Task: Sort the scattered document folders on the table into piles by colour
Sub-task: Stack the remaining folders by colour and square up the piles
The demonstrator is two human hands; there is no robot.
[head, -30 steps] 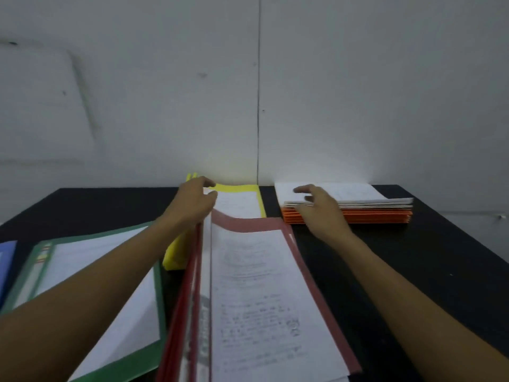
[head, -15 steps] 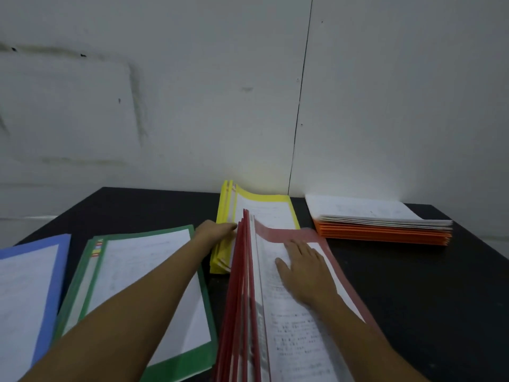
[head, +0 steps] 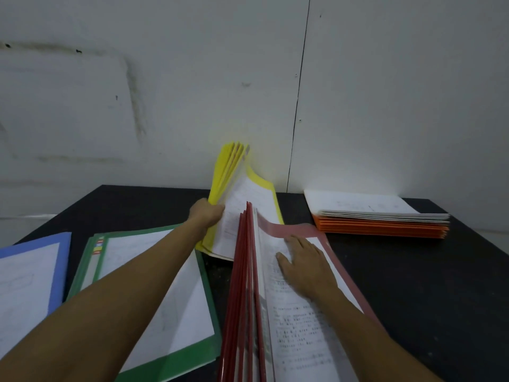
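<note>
My left hand grips the left edge of the yellow folders and lifts that side, so they fan upward against the wall. My right hand lies flat with straight fingers on the top sheet of the red folders, which lean up on their left edge in the middle of the table. The green folders lie flat to the left under my left forearm. A blue folder lies at the far left. The orange folders sit stacked at the back right.
The black table shows bare surface to the right of the red folders and in front of the orange stack. A pale wall rises directly behind the table's back edge.
My left hand took hold of the yellow folders and raised their left side. My right hand left the orange stack and came down flat on the red folders. The view shifted left.
</note>
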